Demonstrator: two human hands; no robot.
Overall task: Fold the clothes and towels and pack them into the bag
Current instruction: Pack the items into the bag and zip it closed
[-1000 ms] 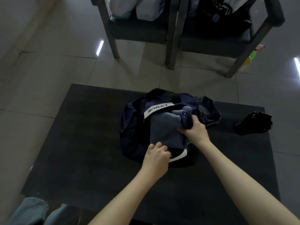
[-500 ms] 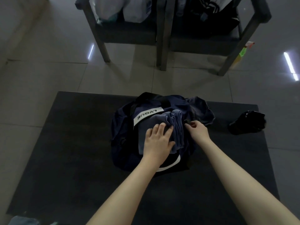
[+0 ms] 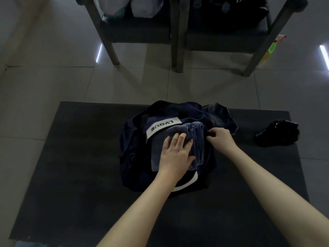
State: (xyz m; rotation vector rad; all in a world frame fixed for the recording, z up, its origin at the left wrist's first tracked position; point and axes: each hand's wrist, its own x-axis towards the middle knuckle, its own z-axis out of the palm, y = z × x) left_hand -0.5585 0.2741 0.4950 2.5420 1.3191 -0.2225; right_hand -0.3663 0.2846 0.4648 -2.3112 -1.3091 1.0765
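Item one, my left hand (image 3: 175,154): fingers straight, pressing flat on the folded blue cloth (image 3: 158,150). Item two, my right hand (image 3: 221,140): fingers curled, pinching the right rim of the navy bag (image 3: 135,157). The cloth lies inside the open bag on the dark table (image 3: 80,157). A black bundle (image 3: 277,133) sits well to the right.

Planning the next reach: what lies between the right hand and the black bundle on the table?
In the head view, only bare dark tabletop lies between the right hand, pinching the bag, and the black bundle.
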